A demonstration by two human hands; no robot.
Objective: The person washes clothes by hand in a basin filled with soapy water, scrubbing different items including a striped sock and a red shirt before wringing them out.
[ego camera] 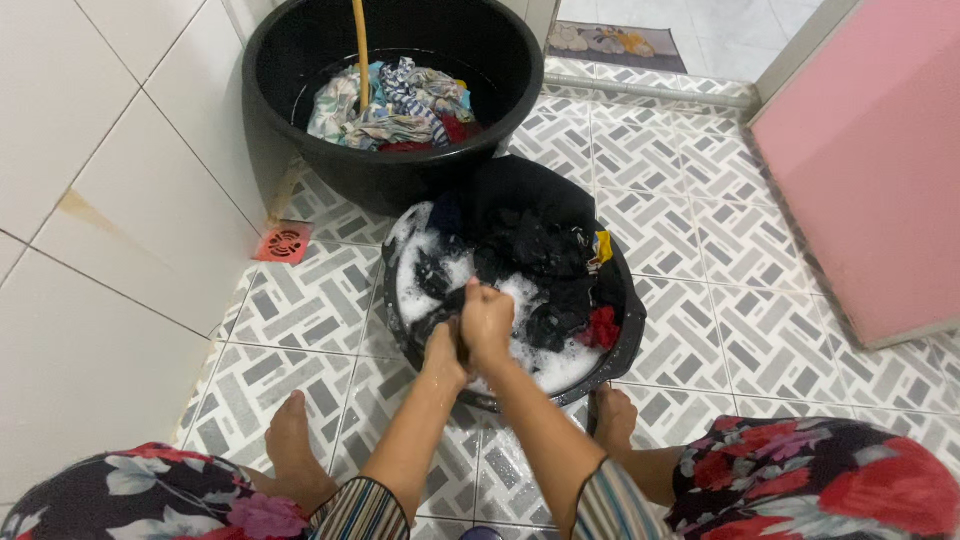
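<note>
While both forearms are reaching forward and down from striped sleeves (360, 512), the person's left hand (446, 352) and right hand (487, 322) are meeting over the near side of a small black basin (628, 345) full of suds. The fingers of both hands are curling into fists pressed together, clenching a dark wet garment (447, 305) between them just above the foam. The right hand is sitting slightly higher and further forward than the left. More dark clothes (540, 255) are lying heaped in the basin, with a red piece (603, 327) and a yellow piece (603, 246) near its right rim. Beyond it, touching its far edge, a larger black tub (285, 70) is holding mixed coloured laundry (395, 110) in water, with a wooden stick (361, 50) standing in it. Bare feet (292, 440) are resting on the patterned grey tile floor (700, 260), and an orange drain cover (283, 243) is lying by the white wall.
</note>
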